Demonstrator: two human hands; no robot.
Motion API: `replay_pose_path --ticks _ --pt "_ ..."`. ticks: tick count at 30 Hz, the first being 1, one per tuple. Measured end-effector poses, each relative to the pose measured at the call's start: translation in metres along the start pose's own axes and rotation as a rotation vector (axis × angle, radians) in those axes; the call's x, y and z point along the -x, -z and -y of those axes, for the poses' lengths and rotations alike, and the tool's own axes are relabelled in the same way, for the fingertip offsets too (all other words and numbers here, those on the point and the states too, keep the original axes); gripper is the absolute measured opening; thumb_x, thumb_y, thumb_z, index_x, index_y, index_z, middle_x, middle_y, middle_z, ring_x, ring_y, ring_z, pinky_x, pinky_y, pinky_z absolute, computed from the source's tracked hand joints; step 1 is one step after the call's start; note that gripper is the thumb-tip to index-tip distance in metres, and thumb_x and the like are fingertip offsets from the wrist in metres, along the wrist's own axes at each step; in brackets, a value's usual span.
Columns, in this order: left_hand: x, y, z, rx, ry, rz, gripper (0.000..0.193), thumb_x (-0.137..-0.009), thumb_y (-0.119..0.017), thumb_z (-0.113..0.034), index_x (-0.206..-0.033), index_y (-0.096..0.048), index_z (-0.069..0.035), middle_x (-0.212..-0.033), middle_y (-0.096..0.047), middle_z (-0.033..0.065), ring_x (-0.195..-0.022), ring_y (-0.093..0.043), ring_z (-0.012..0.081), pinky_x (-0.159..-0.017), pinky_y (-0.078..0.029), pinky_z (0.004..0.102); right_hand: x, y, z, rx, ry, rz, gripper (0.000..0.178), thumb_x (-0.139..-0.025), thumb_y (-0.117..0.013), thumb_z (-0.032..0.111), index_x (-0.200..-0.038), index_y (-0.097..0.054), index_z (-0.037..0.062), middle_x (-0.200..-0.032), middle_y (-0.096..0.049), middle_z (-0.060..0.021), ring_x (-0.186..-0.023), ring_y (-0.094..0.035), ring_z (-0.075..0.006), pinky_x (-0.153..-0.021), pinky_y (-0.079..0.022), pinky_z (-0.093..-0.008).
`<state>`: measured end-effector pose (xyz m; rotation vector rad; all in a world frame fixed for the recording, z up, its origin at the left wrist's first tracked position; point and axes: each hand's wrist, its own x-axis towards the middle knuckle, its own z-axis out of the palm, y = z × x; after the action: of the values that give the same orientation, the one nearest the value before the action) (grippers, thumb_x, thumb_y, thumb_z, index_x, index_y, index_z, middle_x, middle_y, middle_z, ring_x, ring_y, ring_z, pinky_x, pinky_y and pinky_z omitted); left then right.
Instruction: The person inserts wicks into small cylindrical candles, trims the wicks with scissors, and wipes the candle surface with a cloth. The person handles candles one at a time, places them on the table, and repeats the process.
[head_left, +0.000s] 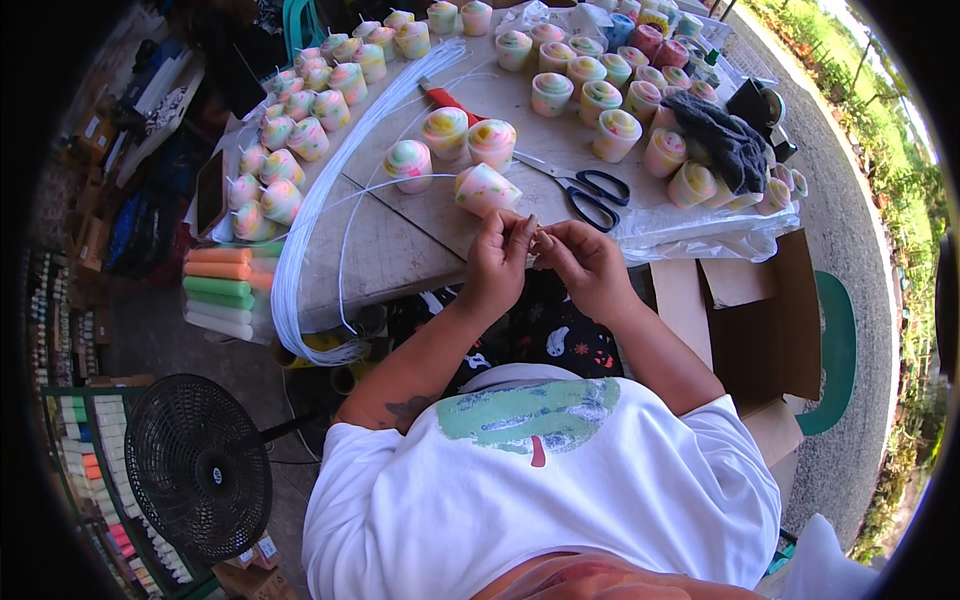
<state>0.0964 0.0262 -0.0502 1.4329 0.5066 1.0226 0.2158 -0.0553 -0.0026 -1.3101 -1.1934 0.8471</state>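
Note:
At the table's near edge my left hand (496, 258) and my right hand (587, 264) meet, fingertips pinched together. Whatever is between them is too small to make out. Just beyond the fingers, a pastel swirled cupcake-shaped candle (484, 190) lies tipped on its side. Three similar candles stand close behind it, among them a greenish-topped one (408, 166). A pair of scissors (590, 195) with dark blue handles rests to the right, blades under the candles. On the left lies a long bundle of white wick cord (318, 215), with a loose strand curving toward the candles.
Rows of wicked candles (308, 138) fill the table's left, and more candles (600, 103) crowd the right beside a dark cloth (718, 138). A red-handled tool (448, 102) lies behind the middle group. Bagged coloured sticks (220, 287), a black fan (200, 465) and an open cardboard box (765, 335) surround me.

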Motion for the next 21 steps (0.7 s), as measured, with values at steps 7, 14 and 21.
replay_pose_path --ticks 7,14,21 --pt "-0.003 0.0 -0.008 -0.017 -0.067 0.022 0.016 -0.095 -0.057 -0.014 -0.087 -0.048 -0.004 -0.073 -0.065 0.0056 -0.067 -0.062 0.0083 -0.062 -0.05 0.0235 -0.006 0.022 -0.01 -0.233 -0.164 0.212 0.019 -0.095 -0.056 0.01 -0.106 -0.061 -0.0042 -0.097 -0.066 -0.0051 -0.087 -0.064 -0.0102 -0.08 -0.052 -0.0247" --pt "-0.004 -0.002 -0.014 -0.168 -0.155 -0.032 0.016 -0.093 -0.06 -0.012 -0.084 -0.05 -0.003 -0.072 -0.064 0.0069 -0.064 -0.063 0.0116 -0.06 -0.05 0.0257 -0.007 0.014 -0.016 -0.196 -0.134 0.122 0.015 -0.092 -0.059 0.008 -0.101 -0.061 -0.0035 -0.093 -0.065 -0.004 -0.084 -0.064 -0.0101 -0.075 -0.052 -0.0246" --pt "-0.007 0.002 -0.012 -0.44 -0.277 -0.078 0.02 -0.09 -0.064 -0.012 -0.077 -0.053 -0.002 -0.068 -0.052 0.0044 -0.061 -0.047 0.0101 -0.056 -0.041 0.0264 -0.009 0.017 -0.008 0.437 0.266 -0.014 0.017 -0.076 -0.066 -0.001 -0.093 -0.062 -0.0021 -0.086 -0.063 -0.0096 -0.076 -0.064 -0.0172 -0.071 -0.05 -0.0277"
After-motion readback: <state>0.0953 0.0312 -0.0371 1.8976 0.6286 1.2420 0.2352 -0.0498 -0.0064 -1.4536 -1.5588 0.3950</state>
